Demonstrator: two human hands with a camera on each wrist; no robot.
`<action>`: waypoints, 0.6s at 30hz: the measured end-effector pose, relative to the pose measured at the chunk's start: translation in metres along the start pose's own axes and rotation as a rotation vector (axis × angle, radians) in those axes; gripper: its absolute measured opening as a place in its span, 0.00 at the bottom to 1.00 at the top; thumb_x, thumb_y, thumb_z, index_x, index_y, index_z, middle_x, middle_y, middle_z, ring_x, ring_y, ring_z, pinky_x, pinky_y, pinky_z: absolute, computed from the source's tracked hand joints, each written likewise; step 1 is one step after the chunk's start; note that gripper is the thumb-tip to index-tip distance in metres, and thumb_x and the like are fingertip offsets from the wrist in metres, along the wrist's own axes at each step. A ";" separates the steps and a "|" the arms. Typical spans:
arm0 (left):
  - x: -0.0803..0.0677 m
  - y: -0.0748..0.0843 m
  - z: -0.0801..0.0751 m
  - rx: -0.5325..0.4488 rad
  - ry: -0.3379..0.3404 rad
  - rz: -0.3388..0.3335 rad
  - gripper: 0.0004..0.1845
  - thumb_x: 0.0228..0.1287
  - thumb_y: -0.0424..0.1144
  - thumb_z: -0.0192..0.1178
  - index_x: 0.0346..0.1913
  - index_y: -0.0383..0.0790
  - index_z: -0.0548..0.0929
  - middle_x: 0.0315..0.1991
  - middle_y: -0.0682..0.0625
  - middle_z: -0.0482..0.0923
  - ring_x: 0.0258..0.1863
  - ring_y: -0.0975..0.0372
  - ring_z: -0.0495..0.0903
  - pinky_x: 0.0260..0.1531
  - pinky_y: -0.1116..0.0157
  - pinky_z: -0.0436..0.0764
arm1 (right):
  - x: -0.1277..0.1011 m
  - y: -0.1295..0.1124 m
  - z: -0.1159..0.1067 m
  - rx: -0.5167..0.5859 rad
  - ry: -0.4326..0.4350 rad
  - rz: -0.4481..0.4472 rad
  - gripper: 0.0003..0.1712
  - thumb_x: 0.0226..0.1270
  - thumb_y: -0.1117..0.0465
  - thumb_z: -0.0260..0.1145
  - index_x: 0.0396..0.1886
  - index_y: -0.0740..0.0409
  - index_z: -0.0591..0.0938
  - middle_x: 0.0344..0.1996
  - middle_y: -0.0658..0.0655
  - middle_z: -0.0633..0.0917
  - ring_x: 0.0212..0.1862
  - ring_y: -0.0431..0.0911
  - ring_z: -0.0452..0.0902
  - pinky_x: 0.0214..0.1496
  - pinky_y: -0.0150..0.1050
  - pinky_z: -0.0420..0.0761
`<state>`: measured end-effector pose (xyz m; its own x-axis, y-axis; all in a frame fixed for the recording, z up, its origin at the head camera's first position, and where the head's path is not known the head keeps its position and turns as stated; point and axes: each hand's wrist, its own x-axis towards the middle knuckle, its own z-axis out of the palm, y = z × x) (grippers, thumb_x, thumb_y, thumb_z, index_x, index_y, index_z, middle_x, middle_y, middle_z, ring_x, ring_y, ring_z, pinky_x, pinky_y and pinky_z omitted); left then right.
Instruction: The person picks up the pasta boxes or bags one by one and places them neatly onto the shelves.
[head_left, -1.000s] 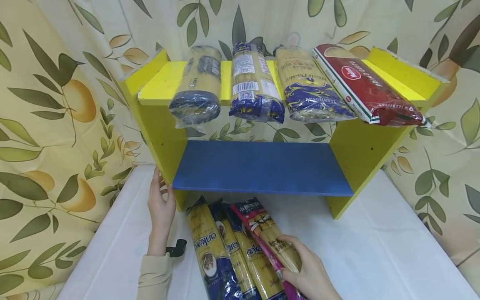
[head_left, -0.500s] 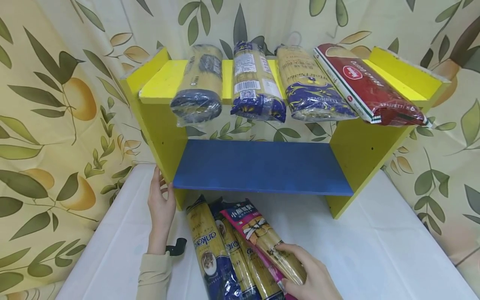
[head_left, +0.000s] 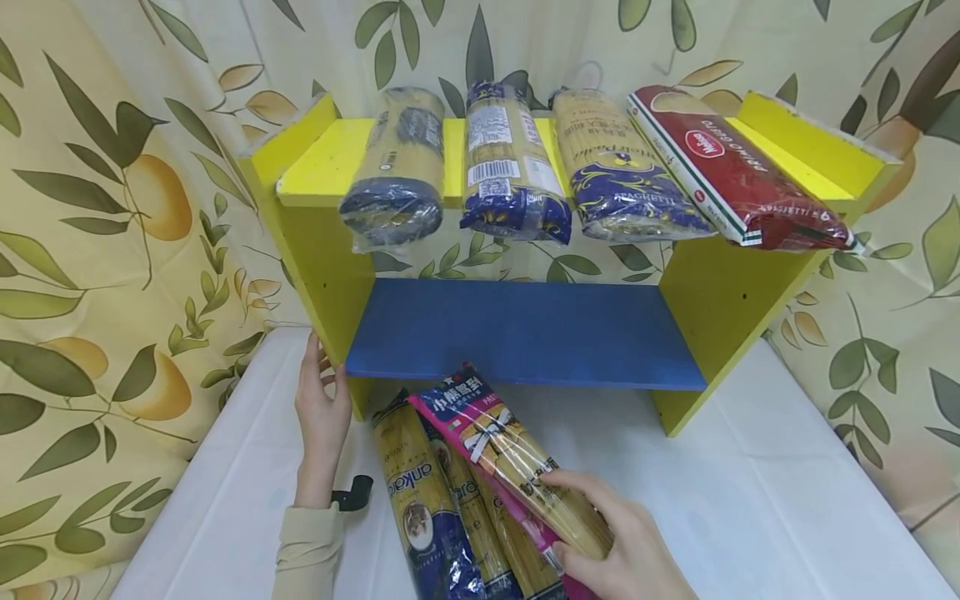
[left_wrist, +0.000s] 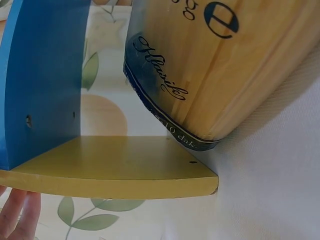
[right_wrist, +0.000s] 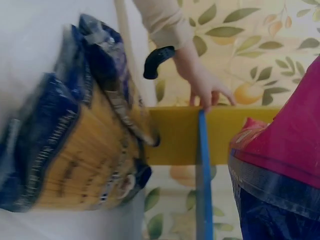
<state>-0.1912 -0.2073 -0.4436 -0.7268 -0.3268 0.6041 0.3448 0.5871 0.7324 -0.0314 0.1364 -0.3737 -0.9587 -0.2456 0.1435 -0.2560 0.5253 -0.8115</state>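
I have the right hand (head_left: pixel 626 554) wrapped around the pink spaghetti pack (head_left: pixel 504 454), front end lifted off the white table (head_left: pixel 750 500), aimed at the blue shelf (head_left: pixel 525 333). Against the earlier frames it's raised and further forward. Three blue packs (head_left: pixel 442 517) left on the table. Left hand (head_left: pixel 321 417), fingers straight, braces the yellow side panel (head_left: pixel 322 267). Top shelf (head_left: pixel 330 162) holds four packs; blue shelf holds none.

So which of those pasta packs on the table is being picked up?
The pink-edged pack, gripped by the right hand, its far end raised above the blue packs lying flat.
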 end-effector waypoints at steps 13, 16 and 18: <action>-0.001 0.000 -0.001 -0.001 -0.007 -0.021 0.37 0.67 0.28 0.54 0.75 0.53 0.55 0.60 0.37 0.73 0.53 0.48 0.77 0.42 0.78 0.73 | 0.067 -0.010 0.008 -0.030 0.082 -0.084 0.36 0.45 0.61 0.73 0.56 0.32 0.75 0.54 0.43 0.82 0.51 0.43 0.79 0.50 0.46 0.79; 0.000 0.000 0.000 -0.004 -0.001 -0.015 0.37 0.67 0.27 0.54 0.75 0.53 0.56 0.60 0.38 0.73 0.53 0.48 0.77 0.42 0.76 0.74 | 0.084 -0.015 0.011 0.000 0.089 -0.070 0.33 0.47 0.60 0.72 0.56 0.35 0.75 0.56 0.45 0.82 0.57 0.49 0.77 0.56 0.52 0.77; 0.000 0.000 0.000 -0.009 -0.001 -0.009 0.37 0.67 0.27 0.54 0.75 0.53 0.56 0.60 0.38 0.73 0.53 0.48 0.76 0.42 0.74 0.75 | 0.096 -0.018 0.013 0.032 0.091 -0.049 0.32 0.47 0.60 0.71 0.55 0.36 0.76 0.54 0.48 0.83 0.52 0.49 0.79 0.49 0.50 0.81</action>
<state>-0.1910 -0.2069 -0.4437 -0.7304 -0.3313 0.5973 0.3438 0.5773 0.7406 -0.1168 0.0928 -0.3523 -0.9528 -0.1943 0.2332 -0.3001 0.4882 -0.8195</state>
